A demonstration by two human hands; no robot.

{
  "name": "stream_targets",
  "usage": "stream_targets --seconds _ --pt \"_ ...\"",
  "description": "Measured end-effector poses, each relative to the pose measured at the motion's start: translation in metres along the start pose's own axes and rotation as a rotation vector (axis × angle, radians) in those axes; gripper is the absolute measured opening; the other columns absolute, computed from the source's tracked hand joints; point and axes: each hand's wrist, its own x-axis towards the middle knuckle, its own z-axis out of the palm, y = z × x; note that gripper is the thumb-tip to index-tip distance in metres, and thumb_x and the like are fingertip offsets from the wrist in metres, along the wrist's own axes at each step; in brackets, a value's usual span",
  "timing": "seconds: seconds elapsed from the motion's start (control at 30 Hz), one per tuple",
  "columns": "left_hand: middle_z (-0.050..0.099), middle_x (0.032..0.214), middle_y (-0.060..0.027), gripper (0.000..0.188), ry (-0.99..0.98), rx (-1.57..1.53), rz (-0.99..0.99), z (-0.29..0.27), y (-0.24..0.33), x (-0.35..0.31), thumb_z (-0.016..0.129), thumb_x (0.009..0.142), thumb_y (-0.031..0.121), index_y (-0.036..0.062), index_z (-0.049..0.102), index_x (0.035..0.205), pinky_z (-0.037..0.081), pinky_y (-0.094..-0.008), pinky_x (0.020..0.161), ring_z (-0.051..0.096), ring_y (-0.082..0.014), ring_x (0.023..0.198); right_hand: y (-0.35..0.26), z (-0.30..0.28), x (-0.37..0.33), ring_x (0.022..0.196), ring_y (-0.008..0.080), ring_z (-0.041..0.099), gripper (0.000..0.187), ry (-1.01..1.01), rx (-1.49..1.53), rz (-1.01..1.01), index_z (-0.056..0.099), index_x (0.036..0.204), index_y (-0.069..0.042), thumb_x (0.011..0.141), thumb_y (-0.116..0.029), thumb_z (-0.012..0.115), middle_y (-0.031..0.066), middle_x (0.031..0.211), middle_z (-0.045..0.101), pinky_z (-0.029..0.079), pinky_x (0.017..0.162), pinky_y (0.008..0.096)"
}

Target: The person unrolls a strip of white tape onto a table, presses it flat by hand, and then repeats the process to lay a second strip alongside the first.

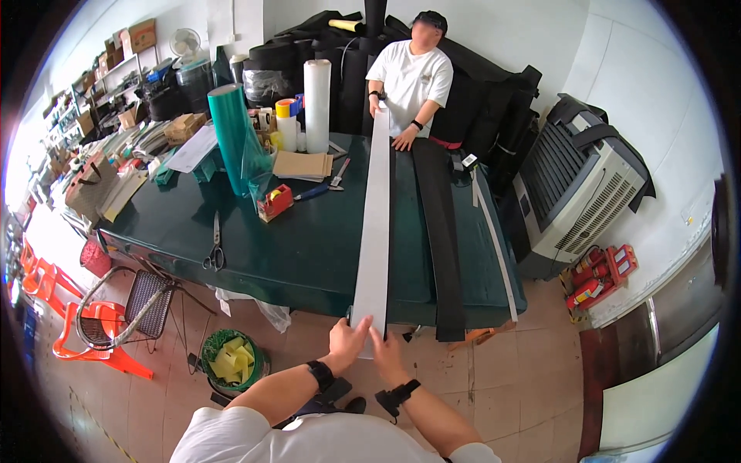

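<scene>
A long pale grey-white strip (373, 224) with a dark edge along its right side stretches from me across the green-topped table. At its near end, just past the table's front edge, my left hand (349, 343) grips the left side with the thumb on top. On the opposite side of that end is my right hand (389, 359), closed on the strip's edge; its fingers are partly hidden. Across the table a co-worker (409, 85) in a white shirt has one hand on the strip's far end and the other beside it. A black strip (440, 239) lies to the right, overhanging the front edge.
Scissors (215, 247), a red tape dispenser (275, 202) and a green film roll (229, 139) are on the table (309, 258). A thin metal ruler (498, 247) lies at the right edge. A green bin (234, 359) and wicker chair (147, 297) stand left; an air cooler (575, 193) stands right.
</scene>
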Motion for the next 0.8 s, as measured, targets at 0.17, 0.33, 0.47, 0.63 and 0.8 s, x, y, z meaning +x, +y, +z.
stream_targets --seconds 0.17,0.33,0.47,0.63,0.8 --pt "0.067 0.083 -0.0218 0.068 -0.09 0.396 0.628 -0.013 -0.015 -0.028 0.072 0.083 0.051 -0.0113 0.058 0.107 0.053 -0.0449 0.067 0.065 -0.0408 0.075 0.004 -0.021 0.053 0.098 0.0253 0.065 0.054 -0.094 0.616 0.508 0.065 0.117 0.0 0.094 -0.048 0.06 0.0136 0.11 0.068 0.051 0.085 0.0367" --pt "0.067 0.098 -0.0301 0.063 -0.228 0.428 0.669 -0.023 -0.014 -0.022 0.069 0.086 0.048 -0.0109 0.058 0.104 0.054 -0.0444 0.081 0.067 -0.0425 0.093 -0.035 -0.014 0.037 0.088 0.0245 0.065 0.05 0.044 0.411 0.571 0.064 0.112 0.001 0.095 -0.046 0.059 0.0149 0.104 0.068 0.052 0.079 0.0371" --pt "0.068 0.101 -0.0243 0.079 -0.187 -0.023 0.284 -0.015 0.013 -0.008 0.069 0.085 0.055 -0.0116 0.053 0.124 0.054 -0.0395 0.079 0.068 -0.0313 0.095 -0.021 -0.002 0.024 0.084 0.0248 0.065 0.049 0.126 0.149 0.255 0.062 0.113 0.005 0.095 -0.041 0.062 0.0167 0.101 0.068 0.052 0.077 0.0367" --pt "0.068 0.109 -0.0189 0.082 -0.239 -0.079 -0.478 -0.021 0.034 0.013 0.066 0.083 0.067 -0.0075 0.062 0.117 0.054 -0.0389 0.082 0.067 -0.0275 0.099 -0.001 0.013 0.001 0.087 0.0306 0.067 0.05 0.134 -0.305 0.005 0.064 0.108 0.007 0.096 -0.041 0.059 0.0209 0.096 0.069 0.053 0.074 0.0402" --pt "0.068 0.113 -0.0259 0.087 -0.119 -0.002 -0.328 -0.007 0.031 -0.007 0.064 0.083 0.065 -0.0107 0.057 0.126 0.054 -0.0429 0.088 0.068 -0.0364 0.104 -0.005 -0.008 0.014 0.1 0.0313 0.064 0.052 0.005 0.068 0.167 0.061 0.119 0.002 0.098 -0.045 0.053 0.0184 0.113 0.067 0.05 0.087 0.0405"
